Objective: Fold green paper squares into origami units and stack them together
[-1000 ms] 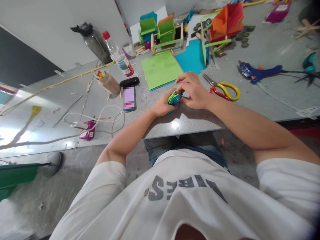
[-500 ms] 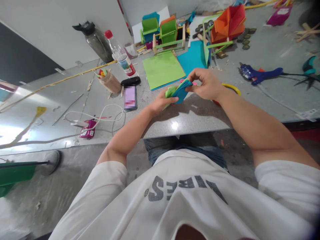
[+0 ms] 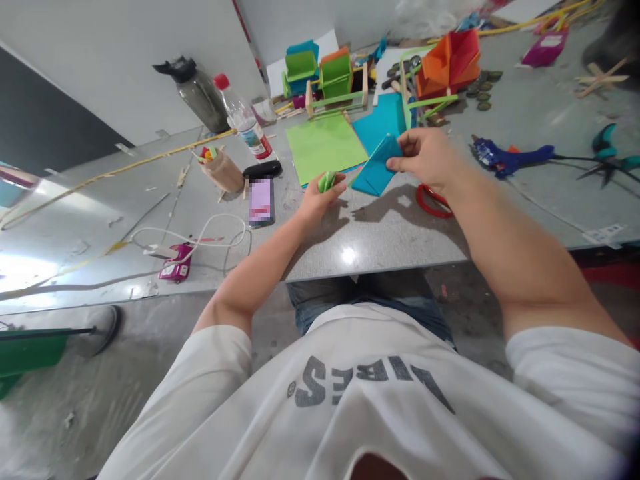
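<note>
Your left hand is closed around a small folded green paper, and the green folds come out above your fingers. Your right hand grips a folded blue paper at its upper right side, between the thumb and the fingers. This blue paper is tilted, with its lower end pointing to your left hand, and one fold line can be seen near that end. Both papers are above the front part of the grey counter, and your hands are apart from each other.

Behind your hands, a flat green sheet lies on the counter, and a blue sheet is beside it, to the right. Near your right forearm there is a red loop handle; the rest of this tool is hidden. Farther to the right lies a blue glue gun.

On the left side, a phone lies just in front of a black case. Next to them are a wooden cup with colourful sticks inside and a clear bottle with a red cap, which leans in the view. At the back, an orange and red folded paper piece is near small wooden frames.
</note>
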`<state>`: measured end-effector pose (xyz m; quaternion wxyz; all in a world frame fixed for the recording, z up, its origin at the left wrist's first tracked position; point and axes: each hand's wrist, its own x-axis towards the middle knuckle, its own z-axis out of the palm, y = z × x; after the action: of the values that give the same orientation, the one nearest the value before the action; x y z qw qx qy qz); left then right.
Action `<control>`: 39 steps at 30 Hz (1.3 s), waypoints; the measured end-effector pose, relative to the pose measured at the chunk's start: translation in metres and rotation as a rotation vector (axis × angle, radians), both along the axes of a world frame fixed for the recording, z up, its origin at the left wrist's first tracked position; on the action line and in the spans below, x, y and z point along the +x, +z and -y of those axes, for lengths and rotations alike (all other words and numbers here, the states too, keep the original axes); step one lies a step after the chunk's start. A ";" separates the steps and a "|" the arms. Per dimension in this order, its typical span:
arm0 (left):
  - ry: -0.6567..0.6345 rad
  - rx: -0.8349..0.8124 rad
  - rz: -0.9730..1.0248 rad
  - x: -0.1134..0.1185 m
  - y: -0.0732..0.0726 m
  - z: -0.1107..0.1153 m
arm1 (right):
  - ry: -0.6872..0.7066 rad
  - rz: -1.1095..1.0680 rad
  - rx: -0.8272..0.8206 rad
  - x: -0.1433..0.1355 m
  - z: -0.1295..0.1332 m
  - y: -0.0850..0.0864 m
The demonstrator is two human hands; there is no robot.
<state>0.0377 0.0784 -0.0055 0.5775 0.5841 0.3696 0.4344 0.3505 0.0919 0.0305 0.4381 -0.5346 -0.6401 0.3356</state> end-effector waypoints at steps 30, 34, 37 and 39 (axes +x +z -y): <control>0.070 -0.214 -0.372 0.054 0.027 0.018 | -0.203 1.029 -0.168 0.055 0.077 -0.003; -0.008 -0.255 -0.413 0.079 0.036 0.011 | -0.305 0.930 -0.202 0.059 0.080 -0.006; -0.039 -0.285 -0.451 0.096 0.039 0.004 | -0.429 0.735 -0.243 0.070 0.081 0.003; -0.058 -0.310 -0.478 0.111 0.038 -0.001 | -0.522 0.595 -0.210 0.077 0.088 0.013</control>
<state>0.1489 0.0790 0.0321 0.5687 0.5848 0.5404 0.2062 0.4270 0.0040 0.0436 0.2473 -0.7945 -0.5441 0.1074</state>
